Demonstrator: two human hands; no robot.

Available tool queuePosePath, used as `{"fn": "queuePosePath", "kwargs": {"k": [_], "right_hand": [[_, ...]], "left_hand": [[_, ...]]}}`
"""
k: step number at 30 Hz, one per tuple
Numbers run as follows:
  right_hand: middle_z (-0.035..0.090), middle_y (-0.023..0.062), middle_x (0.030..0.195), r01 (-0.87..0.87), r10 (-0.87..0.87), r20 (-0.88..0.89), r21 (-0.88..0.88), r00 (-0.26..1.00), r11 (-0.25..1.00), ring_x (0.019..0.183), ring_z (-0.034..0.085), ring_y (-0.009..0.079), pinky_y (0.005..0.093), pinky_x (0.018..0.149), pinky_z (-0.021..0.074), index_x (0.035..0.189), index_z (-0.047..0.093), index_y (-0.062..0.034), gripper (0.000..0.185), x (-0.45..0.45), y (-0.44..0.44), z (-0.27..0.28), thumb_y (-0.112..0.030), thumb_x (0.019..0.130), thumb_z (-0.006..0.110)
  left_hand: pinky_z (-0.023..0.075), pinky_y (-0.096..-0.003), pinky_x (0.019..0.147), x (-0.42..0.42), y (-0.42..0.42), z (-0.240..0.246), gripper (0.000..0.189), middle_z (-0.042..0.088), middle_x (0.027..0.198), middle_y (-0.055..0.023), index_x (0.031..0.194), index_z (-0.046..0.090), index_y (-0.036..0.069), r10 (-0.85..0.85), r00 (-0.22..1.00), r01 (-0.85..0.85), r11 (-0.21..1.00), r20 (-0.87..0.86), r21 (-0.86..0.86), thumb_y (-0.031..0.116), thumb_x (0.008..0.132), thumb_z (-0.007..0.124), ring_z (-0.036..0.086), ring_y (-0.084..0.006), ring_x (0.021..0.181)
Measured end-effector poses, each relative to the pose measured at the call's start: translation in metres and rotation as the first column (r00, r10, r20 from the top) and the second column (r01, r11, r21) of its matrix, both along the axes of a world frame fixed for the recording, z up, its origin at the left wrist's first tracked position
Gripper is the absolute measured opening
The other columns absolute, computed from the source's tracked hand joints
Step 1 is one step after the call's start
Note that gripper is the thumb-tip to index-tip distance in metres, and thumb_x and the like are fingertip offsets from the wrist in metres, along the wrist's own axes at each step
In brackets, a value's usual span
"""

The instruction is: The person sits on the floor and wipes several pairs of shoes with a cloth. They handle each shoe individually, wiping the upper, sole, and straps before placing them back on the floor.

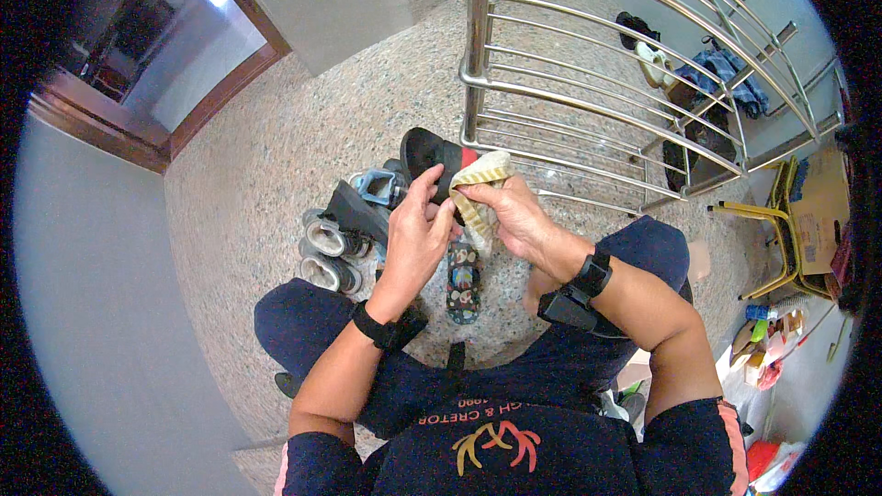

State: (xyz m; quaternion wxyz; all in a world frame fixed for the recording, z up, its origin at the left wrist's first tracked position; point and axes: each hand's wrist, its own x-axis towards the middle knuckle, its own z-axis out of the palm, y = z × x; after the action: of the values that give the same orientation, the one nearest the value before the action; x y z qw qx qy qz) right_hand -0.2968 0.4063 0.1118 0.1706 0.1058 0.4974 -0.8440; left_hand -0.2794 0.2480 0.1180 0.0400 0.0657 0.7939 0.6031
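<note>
My left hand [419, 226] grips a black slide sandal [422, 153], its fingers partly hidden behind the strap. A red patch shows on the sandal near the cloth. In my right hand [520, 215] is a cream cloth with yellow stripes [480, 176], bunched against the sandal's near side. The tip of my left thumb is close to the cloth's edge; whether it touches is unclear. Below the hands, a dark slipper with a colourful print [463, 282] lies on the speckled floor between my legs.
Left of my hands stand grey shoes with pale linings [329, 255], a black shoe [355, 213] and a light-blue sandal [380, 186]. A metal-tube rack [475, 89] rises ahead to the right. Farther right are a yellow-framed folding chair [789, 234] and cardboard [820, 213].
</note>
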Motion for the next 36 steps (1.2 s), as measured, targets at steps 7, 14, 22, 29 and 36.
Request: {"fn": "queuePosePath", "kwargs": {"k": [7, 14, 22, 29, 36], "right_hand": [[0.069, 0.0097, 0.083, -0.051, 0.048, 0.024, 0.156, 0.999, 0.986, 0.06, 0.065, 0.0179, 0.0303, 0.048, 0.0525, 0.103, 0.064, 0.0015, 0.023, 0.002, -0.003, -0.014, -0.015, 0.088, 0.068], [0.069, 0.0091, 0.095, -0.1, 0.107, 0.01, 0.46, 0.994, 0.882, 0.076, 0.067, 0.0177, 0.031, 0.061, 0.0529, 0.111, 0.065, 0.0003, 0.033, -0.006, -0.008, -0.019, -0.023, 0.089, 0.069], [0.066, 0.0045, 0.106, -0.074, 0.027, 0.138, 0.35, 0.99, 0.934, 0.09, 0.061, 0.0138, 0.0304, 0.073, 0.0505, 0.123, 0.062, -0.0081, 0.041, -0.027, -0.025, -0.056, -0.037, 0.095, 0.064], [0.071, 0.0126, 0.099, -0.21, 0.18, 0.118, 0.719, 0.976, 0.662, 0.086, 0.065, 0.0201, 0.0337, 0.076, 0.0522, 0.112, 0.069, -0.0019, 0.069, -0.058, -0.01, -0.065, -0.066, 0.087, 0.06], [0.068, 0.0226, 0.102, 0.298, 0.336, -0.537, 0.777, 0.774, 0.555, 0.099, 0.066, 0.0388, 0.0449, 0.088, 0.0519, 0.12, 0.057, 0.0023, 0.069, -0.036, -0.016, -0.051, -0.051, 0.08, 0.076]], "left_hand": [[0.0525, -0.0267, 0.069, -0.008, -0.01, -0.005, 0.041, 0.065, 0.1, -0.0086, 0.13, 0.047, -0.007, -0.31, 0.88, 0.166, 0.911, 0.359, 0.378, 0.001, 0.091, 0.057, 0.067, -0.0164, 0.082], [0.0489, -0.0269, 0.063, 0.004, 0.004, -0.022, 0.037, 0.065, 0.091, -0.0091, 0.121, 0.051, -0.003, -0.104, 0.983, 0.061, 0.961, 0.149, 0.268, -0.004, 0.084, 0.047, 0.063, -0.0122, 0.074], [0.0484, -0.0301, 0.06, 0.013, -0.004, -0.011, 0.035, 0.064, 0.083, -0.01, 0.119, 0.056, -0.002, -0.026, 1.0, 0.025, 0.995, -0.015, -0.1, 0.009, 0.086, 0.057, 0.06, -0.0126, 0.067], [0.05, -0.03, 0.066, 0.013, -0.015, -0.015, 0.037, 0.066, 0.08, -0.0096, 0.124, 0.057, -0.004, -0.031, 0.996, 0.04, 0.994, 0.087, -0.104, 0.019, 0.095, 0.059, 0.062, -0.0145, 0.069], [0.045, -0.0251, 0.059, -0.009, -0.021, -0.017, 0.026, 0.06, 0.073, -0.0013, 0.11, 0.062, -0.002, -0.027, 0.995, 0.015, 0.993, 0.1, 0.121, 0.007, 0.088, 0.053, 0.053, -0.0064, 0.064]]}}
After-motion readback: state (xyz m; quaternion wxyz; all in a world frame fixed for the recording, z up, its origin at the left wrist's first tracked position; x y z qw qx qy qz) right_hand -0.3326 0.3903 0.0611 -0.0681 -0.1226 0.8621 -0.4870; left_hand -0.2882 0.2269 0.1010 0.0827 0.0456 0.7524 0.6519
